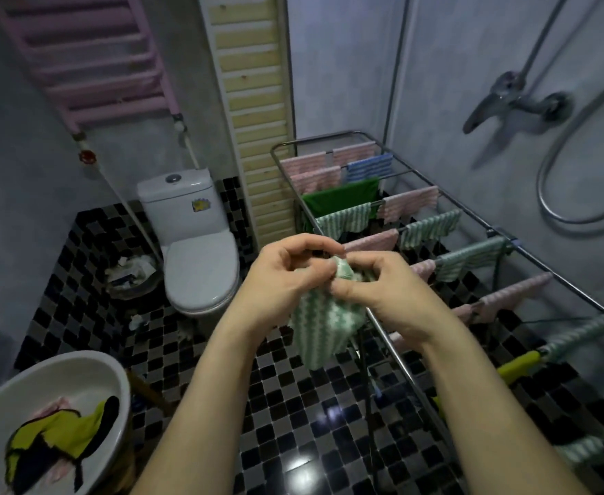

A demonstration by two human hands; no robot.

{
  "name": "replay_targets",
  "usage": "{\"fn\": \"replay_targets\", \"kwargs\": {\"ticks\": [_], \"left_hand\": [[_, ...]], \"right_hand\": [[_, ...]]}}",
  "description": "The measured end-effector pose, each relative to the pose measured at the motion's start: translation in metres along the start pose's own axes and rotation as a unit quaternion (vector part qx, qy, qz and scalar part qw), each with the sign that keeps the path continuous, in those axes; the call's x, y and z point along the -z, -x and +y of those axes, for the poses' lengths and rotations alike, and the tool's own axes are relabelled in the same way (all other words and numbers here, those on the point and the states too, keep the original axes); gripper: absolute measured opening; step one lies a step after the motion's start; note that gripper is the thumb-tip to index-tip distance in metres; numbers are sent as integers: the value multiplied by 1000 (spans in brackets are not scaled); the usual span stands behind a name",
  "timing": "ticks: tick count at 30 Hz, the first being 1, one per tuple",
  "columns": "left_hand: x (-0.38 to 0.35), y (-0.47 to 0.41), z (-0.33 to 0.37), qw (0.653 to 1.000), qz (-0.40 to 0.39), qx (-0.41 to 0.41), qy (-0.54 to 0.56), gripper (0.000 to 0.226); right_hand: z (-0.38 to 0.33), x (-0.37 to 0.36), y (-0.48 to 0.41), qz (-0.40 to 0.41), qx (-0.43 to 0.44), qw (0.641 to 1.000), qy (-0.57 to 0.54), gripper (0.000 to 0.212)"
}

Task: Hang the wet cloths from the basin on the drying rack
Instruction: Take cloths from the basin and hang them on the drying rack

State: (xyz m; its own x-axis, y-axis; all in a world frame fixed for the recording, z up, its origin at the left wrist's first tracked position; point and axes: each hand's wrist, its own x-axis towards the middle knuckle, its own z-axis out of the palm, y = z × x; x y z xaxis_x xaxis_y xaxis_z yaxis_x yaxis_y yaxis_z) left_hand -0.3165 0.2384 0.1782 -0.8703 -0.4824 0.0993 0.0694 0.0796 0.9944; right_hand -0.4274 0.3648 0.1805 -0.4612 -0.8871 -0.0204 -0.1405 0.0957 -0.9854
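Over the black and white tiled floor (pixel 286 405), both hands are raised together beside the drying rack (pixel 314 138); the left hand (pixel 286 276) has its fingers curled, and thumb and forefinger pinch the top of a green and white striped cloth (pixel 320 326); the right hand (pixel 382 294) grips the same bunched top edge from the other side, its thumb pressed on the fabric. This cloth hangs down between the two wrists, crumpled and not spread; it is just at the near rail of the rack, but I cannot tell if it touches the rail.

On the bars of the rack many cloths already hang: pink striped ones (pixel 411 201), a blue striped one (pixel 370 167), a plain green one (pixel 343 198) and pale green striped ones (pixel 429 226).

At the lower left stands the white basin (pixel 64 380); inside it lie a yellow and black cloth (pixel 61 434) and something pink (pixel 55 405) partly under it.

Behind the hands is a white toilet (pixel 200 266) with its lid down; a waste bin (pixel 132 276) with paper is beside it; a shower tap (pixel 514 98) is fixed on the right wall.
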Motion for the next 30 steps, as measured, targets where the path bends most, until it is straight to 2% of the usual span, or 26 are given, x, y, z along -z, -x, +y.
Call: {"fn": "replay_targets", "kwargs": {"ticks": [4,6,8,11,14,17,20,23,27,30], "left_hand": [[8,-6,-3,972,17,-81,-218,13],[10,-9,0,963,26,-119,-238,15],[10,-12,4,964,26,-135,-226,20],[19,-20,7,974,-43,-103,-198,40],[20,-28,16,970,-137,-79,-187,48],[13,-25,26,970,-196,-52,-131,35],[7,-26,32,954,-249,-46,-160,22],[0,-27,39,940,-293,-64,-162,19],[-8,-30,40,948,-280,-97,-113,14],[-19,-31,37,950,-267,-122,-103,15]], "right_hand": [[-3,-9,-4,117,2,979,170,15],[-7,-14,-5,158,9,959,235,14],[-10,-14,-4,167,18,938,305,14],[-13,-7,1,98,-27,916,389,25],[-15,3,10,66,-63,941,327,42],[-17,0,14,52,-27,981,184,63],[-13,-6,20,40,-21,994,99,52],[-6,-7,32,63,-23,997,23,47],[-7,4,53,57,-64,994,63,27],[-8,20,76,38,-112,986,116,27]]}}
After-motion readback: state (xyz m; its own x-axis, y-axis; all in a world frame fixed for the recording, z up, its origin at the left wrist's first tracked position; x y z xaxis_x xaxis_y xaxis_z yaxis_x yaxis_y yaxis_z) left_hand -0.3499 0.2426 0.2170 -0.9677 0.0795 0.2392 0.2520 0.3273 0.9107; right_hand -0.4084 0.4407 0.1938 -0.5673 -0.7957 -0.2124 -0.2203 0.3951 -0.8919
